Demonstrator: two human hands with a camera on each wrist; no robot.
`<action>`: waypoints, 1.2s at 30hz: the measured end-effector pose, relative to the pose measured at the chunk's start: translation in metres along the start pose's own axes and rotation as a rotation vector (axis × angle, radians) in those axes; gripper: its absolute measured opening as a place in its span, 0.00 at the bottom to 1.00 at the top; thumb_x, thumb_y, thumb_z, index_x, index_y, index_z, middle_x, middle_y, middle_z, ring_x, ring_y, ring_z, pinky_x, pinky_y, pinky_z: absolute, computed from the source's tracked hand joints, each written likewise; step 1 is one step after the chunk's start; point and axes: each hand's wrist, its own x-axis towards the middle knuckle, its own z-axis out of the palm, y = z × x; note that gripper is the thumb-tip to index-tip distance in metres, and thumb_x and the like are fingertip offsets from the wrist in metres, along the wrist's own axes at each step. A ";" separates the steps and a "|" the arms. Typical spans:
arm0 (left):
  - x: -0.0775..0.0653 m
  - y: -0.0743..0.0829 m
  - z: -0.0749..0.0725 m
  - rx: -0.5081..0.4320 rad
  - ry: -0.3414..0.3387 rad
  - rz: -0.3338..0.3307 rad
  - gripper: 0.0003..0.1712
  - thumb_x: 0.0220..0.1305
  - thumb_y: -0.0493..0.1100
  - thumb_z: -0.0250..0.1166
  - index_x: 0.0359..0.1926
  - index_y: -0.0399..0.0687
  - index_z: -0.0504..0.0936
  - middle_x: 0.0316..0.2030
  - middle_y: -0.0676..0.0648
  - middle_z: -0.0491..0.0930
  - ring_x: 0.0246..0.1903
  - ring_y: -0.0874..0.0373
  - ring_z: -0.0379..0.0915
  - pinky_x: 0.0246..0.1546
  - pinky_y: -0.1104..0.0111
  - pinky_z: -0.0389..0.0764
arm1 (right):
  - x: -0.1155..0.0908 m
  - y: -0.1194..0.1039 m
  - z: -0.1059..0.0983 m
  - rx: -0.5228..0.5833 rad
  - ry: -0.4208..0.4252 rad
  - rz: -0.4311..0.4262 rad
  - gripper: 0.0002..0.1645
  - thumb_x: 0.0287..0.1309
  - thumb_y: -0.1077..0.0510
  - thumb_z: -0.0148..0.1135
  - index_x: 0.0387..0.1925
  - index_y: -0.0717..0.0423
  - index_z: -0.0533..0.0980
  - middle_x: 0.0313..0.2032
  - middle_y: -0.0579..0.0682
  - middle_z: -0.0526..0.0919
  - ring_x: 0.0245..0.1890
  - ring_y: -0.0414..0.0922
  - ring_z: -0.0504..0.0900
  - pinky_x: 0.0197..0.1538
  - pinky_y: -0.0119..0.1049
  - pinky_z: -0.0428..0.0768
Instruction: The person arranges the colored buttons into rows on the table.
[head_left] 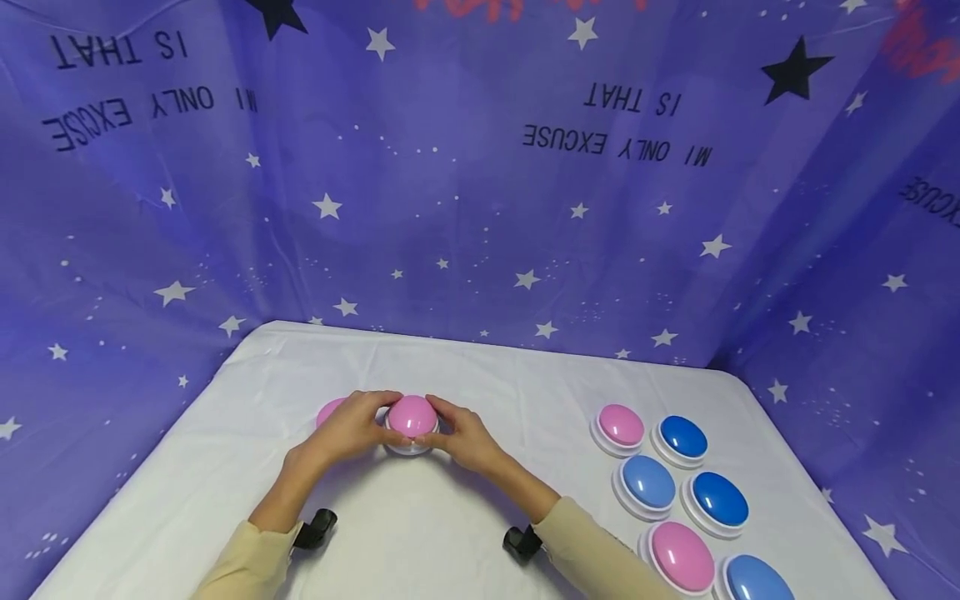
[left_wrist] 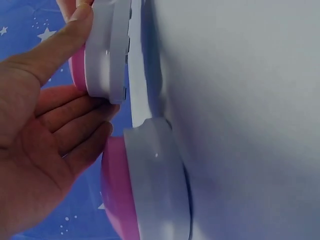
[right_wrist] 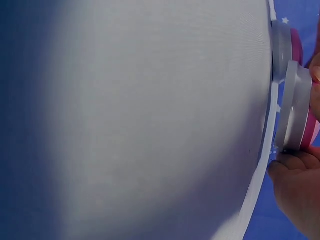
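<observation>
Button [head_left: 412, 415] with a pink dome and white base is held on the left half of the table [head_left: 480, 367], both hands grasping it: the left hand [head_left: 352, 429] and the right hand [head_left: 465, 437] each pinch a side, thumbs near, fingers far. The step in hand looks to be placing this button beside the second pink button [head_left: 328, 411], just to its left; the next move would seem to call for lowering it level, then loosening both grips without nudging its neighbour. Well apart on the right, six more buttons lie in pairs: pink button [head_left: 621, 425] and dark blue button [head_left: 684, 437] far, light blue button [head_left: 648, 482] and another dark blue button [head_left: 720, 498] between, pink and light blue ones near. A purple starry curtain [head_left: 450, 233] hangs beyond. From the head, the left hand covers much of the second pink button, and whether the held one touches the cloth is hard to tell; the left wrist view shows a gap under its base and the neighbour's thick white side resting on the cloth. Only the head view shows the group on the right.
</observation>
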 end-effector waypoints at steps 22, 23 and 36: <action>0.000 -0.009 -0.001 0.149 -0.043 0.029 0.38 0.40 0.52 0.82 0.51 0.36 0.81 0.44 0.44 0.83 0.50 0.40 0.76 0.54 0.48 0.73 | 0.004 -0.004 0.004 -0.231 -0.008 0.007 0.43 0.52 0.53 0.76 0.67 0.64 0.69 0.62 0.56 0.76 0.65 0.51 0.71 0.67 0.44 0.66; -0.001 -0.009 -0.002 0.151 -0.045 0.025 0.38 0.40 0.52 0.82 0.51 0.36 0.81 0.44 0.44 0.83 0.50 0.40 0.76 0.55 0.48 0.73 | 0.004 -0.004 0.004 -0.228 -0.011 0.014 0.44 0.52 0.53 0.76 0.67 0.64 0.69 0.63 0.56 0.76 0.65 0.50 0.71 0.67 0.44 0.65; 0.007 0.038 0.020 -0.026 -0.065 0.094 0.57 0.47 0.65 0.76 0.69 0.35 0.67 0.66 0.37 0.69 0.66 0.42 0.63 0.64 0.49 0.64 | -0.050 -0.024 -0.048 -0.177 0.122 0.046 0.47 0.55 0.44 0.73 0.72 0.55 0.65 0.68 0.52 0.69 0.69 0.51 0.65 0.68 0.51 0.64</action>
